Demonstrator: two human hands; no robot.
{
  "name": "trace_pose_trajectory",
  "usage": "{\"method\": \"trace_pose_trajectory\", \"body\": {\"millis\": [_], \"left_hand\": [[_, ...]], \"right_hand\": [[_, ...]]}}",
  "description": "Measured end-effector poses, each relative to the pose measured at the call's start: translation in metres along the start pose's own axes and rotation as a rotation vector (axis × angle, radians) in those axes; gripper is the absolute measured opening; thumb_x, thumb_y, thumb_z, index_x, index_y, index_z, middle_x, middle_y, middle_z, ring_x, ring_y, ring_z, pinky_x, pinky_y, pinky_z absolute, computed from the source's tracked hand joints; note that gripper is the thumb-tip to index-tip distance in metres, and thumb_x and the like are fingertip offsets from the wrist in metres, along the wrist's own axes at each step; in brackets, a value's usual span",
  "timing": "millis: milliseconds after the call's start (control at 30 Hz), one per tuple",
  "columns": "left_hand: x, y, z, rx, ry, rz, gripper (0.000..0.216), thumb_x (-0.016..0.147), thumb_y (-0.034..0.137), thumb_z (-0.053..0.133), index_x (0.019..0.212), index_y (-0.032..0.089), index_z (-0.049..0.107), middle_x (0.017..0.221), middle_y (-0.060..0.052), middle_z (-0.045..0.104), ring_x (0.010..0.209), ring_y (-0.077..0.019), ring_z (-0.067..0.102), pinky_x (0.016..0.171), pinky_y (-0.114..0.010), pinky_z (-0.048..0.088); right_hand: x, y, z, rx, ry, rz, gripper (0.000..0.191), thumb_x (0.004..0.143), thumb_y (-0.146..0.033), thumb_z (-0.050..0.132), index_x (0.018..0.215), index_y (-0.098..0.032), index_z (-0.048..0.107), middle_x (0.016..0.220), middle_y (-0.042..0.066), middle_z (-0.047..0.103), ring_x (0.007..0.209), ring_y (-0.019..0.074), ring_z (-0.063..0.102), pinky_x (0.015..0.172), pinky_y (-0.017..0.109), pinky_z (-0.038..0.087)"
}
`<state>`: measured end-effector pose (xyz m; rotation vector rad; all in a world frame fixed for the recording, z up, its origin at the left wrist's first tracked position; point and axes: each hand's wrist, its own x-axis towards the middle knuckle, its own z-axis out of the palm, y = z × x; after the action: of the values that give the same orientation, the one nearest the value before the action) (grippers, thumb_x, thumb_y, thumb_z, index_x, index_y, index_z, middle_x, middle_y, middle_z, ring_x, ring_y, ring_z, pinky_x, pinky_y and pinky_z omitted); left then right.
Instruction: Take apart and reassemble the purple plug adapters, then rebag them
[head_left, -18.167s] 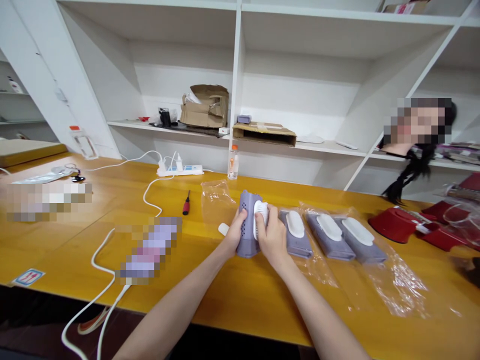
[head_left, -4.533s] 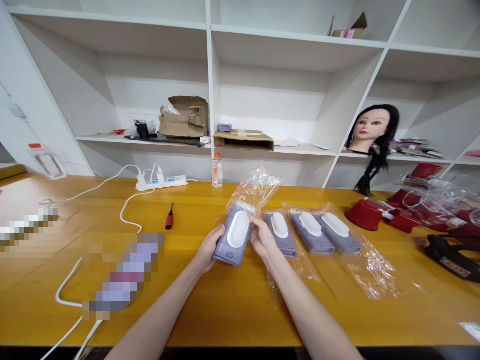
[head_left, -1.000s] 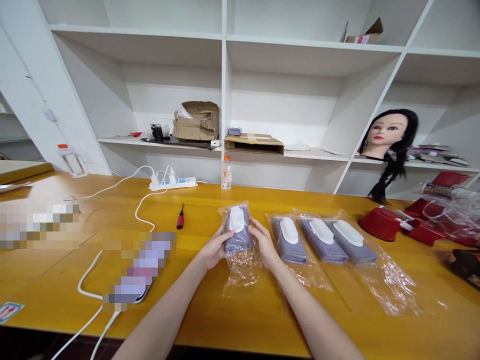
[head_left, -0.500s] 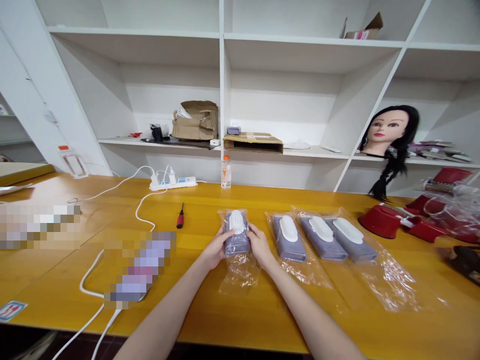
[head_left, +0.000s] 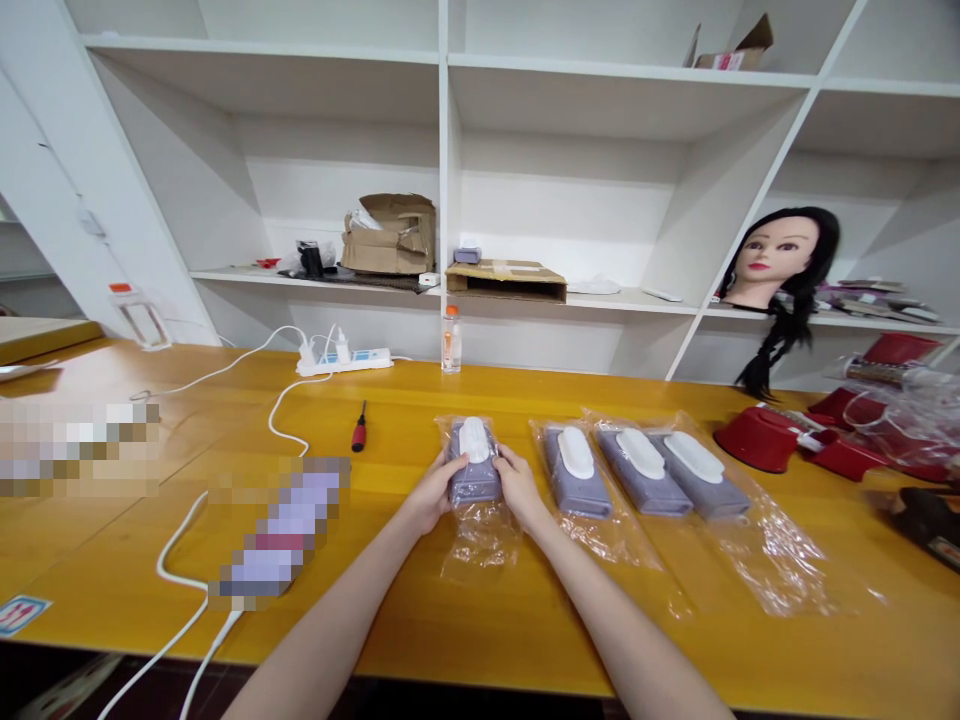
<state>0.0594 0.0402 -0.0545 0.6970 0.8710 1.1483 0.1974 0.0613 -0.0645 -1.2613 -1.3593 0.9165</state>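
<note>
Between my two hands is a grey-purple packet with a white oval piece on top [head_left: 475, 480], inside a clear plastic bag whose loose end spreads toward me on the table. My left hand [head_left: 435, 492] grips its left side, thumb on top near the white piece. On the right side, my right hand [head_left: 517, 482] presses its fingers against the packet. To the right lie three like packets in clear bags: one nearest [head_left: 581, 490], a middle one [head_left: 645, 475] and a far one [head_left: 705, 480].
On the yellow table [head_left: 420, 640] are a red-handled screwdriver [head_left: 360, 432], a power strip [head_left: 345, 362], a blurred phone-like object [head_left: 281, 535] on a white cable, and a clear bottle [head_left: 451, 342]. Red plastic parts [head_left: 757, 438] sit at right. A mannequin head [head_left: 776, 258] stands on the shelf.
The camera view has shifted very slightly. Both hands stay on the bagged packet, which keeps its place on the table.
</note>
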Motion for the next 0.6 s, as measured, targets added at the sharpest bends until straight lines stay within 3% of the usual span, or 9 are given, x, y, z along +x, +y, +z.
{"method": "trace_pose_trajectory", "body": {"millis": [367,600], "left_hand": [[0.006,-0.0053,-0.0067,0.007,-0.025,0.022,0.055,0.071,0.029,0.065,0.123,0.024,0.046,0.107,-0.009,0.063,0.086,-0.0203,0.063,0.071,-0.031,0.052],[0.0041,-0.0023,-0.0044,0.008,-0.016,0.013,0.054,0.071,0.031,0.064,0.121,0.025,0.046,0.102,-0.008,0.065,0.079,-0.0199,0.064,0.063,-0.03,0.051]], "right_hand": [[0.0002,0.0001,-0.0001,0.009,-0.02,-0.023,0.038,0.068,-0.026,0.046,0.1,-0.022,0.067,0.107,0.002,0.066,0.102,0.0232,0.056,0.094,0.037,0.036],[0.0034,0.0034,0.0006,0.039,-0.035,-0.031,0.038,0.067,-0.028,0.048,0.099,-0.02,0.067,0.106,0.003,0.066,0.102,0.024,0.056,0.095,0.038,0.036]]}}
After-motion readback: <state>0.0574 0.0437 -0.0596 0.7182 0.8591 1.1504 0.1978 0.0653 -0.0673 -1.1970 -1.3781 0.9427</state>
